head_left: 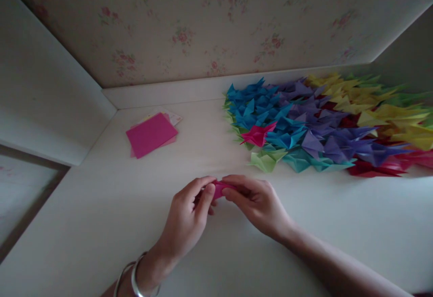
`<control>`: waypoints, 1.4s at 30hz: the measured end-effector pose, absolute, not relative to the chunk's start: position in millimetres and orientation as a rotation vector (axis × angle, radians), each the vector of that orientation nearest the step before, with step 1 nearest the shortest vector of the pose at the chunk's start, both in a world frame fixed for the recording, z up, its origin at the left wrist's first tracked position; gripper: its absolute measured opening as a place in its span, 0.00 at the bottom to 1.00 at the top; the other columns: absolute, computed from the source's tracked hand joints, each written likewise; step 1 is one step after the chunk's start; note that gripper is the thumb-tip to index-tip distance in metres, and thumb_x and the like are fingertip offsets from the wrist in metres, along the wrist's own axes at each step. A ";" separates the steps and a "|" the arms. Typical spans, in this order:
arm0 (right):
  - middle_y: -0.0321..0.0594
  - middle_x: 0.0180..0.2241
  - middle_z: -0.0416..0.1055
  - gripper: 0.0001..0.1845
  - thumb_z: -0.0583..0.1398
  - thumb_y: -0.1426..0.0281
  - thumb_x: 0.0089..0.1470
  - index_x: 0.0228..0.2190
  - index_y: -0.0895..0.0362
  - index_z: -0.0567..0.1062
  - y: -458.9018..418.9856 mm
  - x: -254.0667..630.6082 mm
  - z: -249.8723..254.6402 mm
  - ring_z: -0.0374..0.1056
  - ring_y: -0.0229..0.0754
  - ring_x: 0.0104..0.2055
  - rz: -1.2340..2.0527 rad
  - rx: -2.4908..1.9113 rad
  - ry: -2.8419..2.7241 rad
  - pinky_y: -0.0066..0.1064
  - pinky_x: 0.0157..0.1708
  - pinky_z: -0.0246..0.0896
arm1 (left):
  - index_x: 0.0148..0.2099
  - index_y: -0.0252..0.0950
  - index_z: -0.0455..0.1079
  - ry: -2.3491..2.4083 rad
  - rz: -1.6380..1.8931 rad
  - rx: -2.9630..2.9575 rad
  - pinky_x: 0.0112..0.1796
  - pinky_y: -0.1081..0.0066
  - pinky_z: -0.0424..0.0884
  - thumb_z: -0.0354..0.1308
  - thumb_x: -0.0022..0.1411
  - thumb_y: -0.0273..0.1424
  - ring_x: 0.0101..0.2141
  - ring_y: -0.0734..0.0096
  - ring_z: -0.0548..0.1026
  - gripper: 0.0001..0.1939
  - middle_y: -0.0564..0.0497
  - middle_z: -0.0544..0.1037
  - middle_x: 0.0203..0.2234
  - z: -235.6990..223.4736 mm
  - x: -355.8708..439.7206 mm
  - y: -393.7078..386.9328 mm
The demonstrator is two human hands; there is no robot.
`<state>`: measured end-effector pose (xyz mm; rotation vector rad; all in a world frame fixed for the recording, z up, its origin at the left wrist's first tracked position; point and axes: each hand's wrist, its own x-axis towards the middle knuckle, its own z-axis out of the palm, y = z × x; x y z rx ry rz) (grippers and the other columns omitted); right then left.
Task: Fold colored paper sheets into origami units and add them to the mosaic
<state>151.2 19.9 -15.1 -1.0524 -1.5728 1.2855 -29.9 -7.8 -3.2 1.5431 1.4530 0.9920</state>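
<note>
Between my two hands is a small folded piece of pink paper (218, 190), partly covered by the fingers. My left hand (189, 211) grips its left side between thumb and fingers. From the right, my right hand (259, 202) pinches the other end. Both hands are just above the white tabletop (216, 261), close to the middle of the view. Beyond them, a pink folded paper crane (257, 134) rests at the near left part of a pile of blue paper cranes (253, 107).
A stack of pink paper sheets (151, 134) lies at the back left, over other paper. Purple cranes (314, 143), yellow cranes (402, 125) and red cranes (379, 168) spread along the right. A floral-patterned wall (203, 26) stands behind the table, a white panel (43, 71) at left.
</note>
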 end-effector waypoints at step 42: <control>0.42 0.33 0.77 0.13 0.57 0.60 0.64 0.36 0.56 0.76 22.1 143.4 -24.6 0.71 0.40 0.33 1.285 -1.089 -1.321 0.29 0.33 0.69 | 0.42 0.38 0.70 1.493 1.147 1.369 0.30 0.70 0.81 0.53 0.69 0.38 0.29 0.66 0.82 0.10 0.51 0.80 0.31 -11.7 -30.3 -5.1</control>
